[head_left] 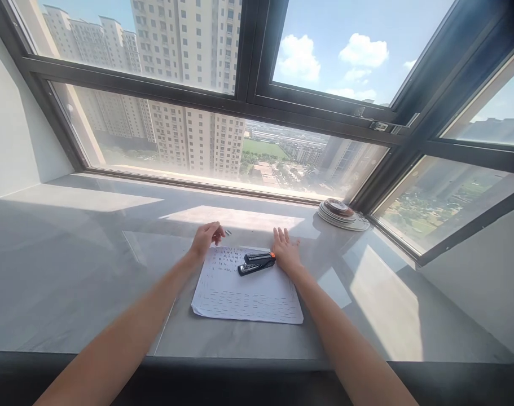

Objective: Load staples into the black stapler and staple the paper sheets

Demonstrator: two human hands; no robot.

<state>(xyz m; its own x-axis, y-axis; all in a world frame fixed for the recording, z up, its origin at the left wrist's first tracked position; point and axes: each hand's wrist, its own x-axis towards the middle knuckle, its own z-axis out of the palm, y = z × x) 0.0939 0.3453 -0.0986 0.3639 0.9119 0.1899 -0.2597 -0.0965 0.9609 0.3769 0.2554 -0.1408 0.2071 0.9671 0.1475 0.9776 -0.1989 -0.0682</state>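
Note:
A printed sheet of paper (248,290) lies on the grey stone sill (91,265). A black stapler with an orange tip (257,263) rests on the paper's far part. My left hand (206,237) is at the paper's far left corner, its fingers curled in a pinch beside a small grey bit (228,232) on the sill; whether it holds anything I cannot make out. My right hand (285,249) lies flat with fingers stretched out at the paper's far right corner, just right of the stapler.
A stack of round plates (342,215) sits at the back right corner of the sill. A dark-framed window (248,96) runs along the far edge and right side. A white wall (11,124) closes the left. The sill's dark front edge is near me.

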